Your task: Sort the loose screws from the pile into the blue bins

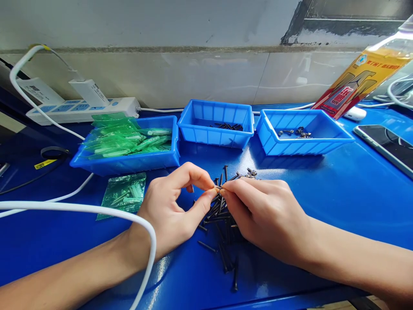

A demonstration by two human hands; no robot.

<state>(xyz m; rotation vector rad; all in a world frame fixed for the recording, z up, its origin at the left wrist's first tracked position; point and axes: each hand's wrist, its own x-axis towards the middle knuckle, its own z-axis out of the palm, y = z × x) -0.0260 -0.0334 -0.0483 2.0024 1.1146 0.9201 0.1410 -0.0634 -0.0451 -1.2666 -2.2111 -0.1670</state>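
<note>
My left hand (176,206) and my right hand (267,211) meet fingertip to fingertip over the pile of screws. Thumb and forefinger of each are pinched together on a small, dark screw (219,187), mostly hidden by the fingers. Below them, long black screws (222,211) lie heaped on the blue table, several scattered toward the front edge. Small silvery metal pieces (251,173) lie at the back of the pile, partly hidden by my right hand. Left of my left hand lies a green plastic bag (124,193) with pale plugs and screws inside.
Behind the hands stand a blue bin (129,162) of filled green bags, a blue bin (216,134) with dark screws and a blue bin (306,147) with small metal pieces. A white cable (97,207) crosses my left wrist. A phone (387,144) lies right.
</note>
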